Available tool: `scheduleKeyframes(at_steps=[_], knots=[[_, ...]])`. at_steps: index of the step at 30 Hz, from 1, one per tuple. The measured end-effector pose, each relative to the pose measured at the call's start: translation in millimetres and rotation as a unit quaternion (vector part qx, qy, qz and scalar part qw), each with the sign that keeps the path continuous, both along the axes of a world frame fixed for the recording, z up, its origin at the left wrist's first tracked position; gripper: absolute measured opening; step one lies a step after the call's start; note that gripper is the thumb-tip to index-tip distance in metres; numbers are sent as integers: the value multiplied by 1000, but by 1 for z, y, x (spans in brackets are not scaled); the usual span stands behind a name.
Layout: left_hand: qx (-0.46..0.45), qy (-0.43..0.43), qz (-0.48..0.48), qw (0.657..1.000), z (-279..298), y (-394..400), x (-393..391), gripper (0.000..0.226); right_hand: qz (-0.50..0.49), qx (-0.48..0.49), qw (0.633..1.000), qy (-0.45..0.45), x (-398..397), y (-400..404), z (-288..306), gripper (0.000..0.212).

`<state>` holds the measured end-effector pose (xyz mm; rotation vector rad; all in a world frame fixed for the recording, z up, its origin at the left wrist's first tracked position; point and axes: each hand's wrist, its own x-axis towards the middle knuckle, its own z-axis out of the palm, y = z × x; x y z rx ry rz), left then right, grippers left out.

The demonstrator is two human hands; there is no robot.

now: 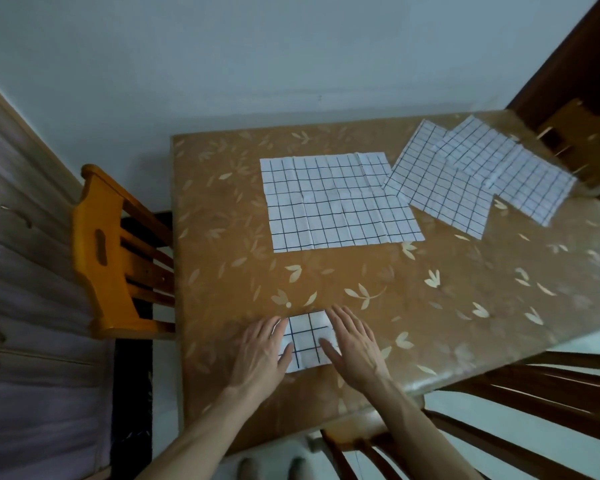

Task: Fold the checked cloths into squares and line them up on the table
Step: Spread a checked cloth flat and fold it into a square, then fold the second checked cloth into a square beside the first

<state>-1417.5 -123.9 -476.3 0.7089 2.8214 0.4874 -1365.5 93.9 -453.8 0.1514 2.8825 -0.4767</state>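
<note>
A small folded white cloth with dark checks lies near the table's front edge. My left hand rests flat on its left side, fingers spread. My right hand lies flat on its right side, fingers apart; neither hand grips the cloth. Farther back, a large unfolded checked cloth lies spread out flat. To its right, three more unfolded checked cloths overlap: one in front, one behind it, and one at the far right edge.
The table has a brown cover with pale leaf prints. An orange wooden chair stands at its left side. Dark wooden chairs stand at the near right, another at the far right. A wall runs behind.
</note>
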Motion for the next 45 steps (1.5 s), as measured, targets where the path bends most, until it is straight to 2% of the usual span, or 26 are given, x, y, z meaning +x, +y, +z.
scheduleKeyframes(at_steps=[9,15,19,27,33,39,45], knots=[[65,34,22,997,33,52,0,50,-14,-19,997,75,5,42,27,61],[66,64,40,995,43,111,12,54,28,-7,994,107,11,122,35,63],[50,78,93,991,51,156,28,62,64,1,992,105,7,191,38,66],[49,75,225,970,87,242,74,52,110,-30,987,116,25,277,54,65],[56,78,217,971,102,279,70,53,112,-8,989,101,28,306,59,68],[28,83,171,981,91,294,46,60,64,3,994,87,18,323,57,69],[17,64,198,978,66,316,10,62,102,9,992,72,-23,336,37,73]])
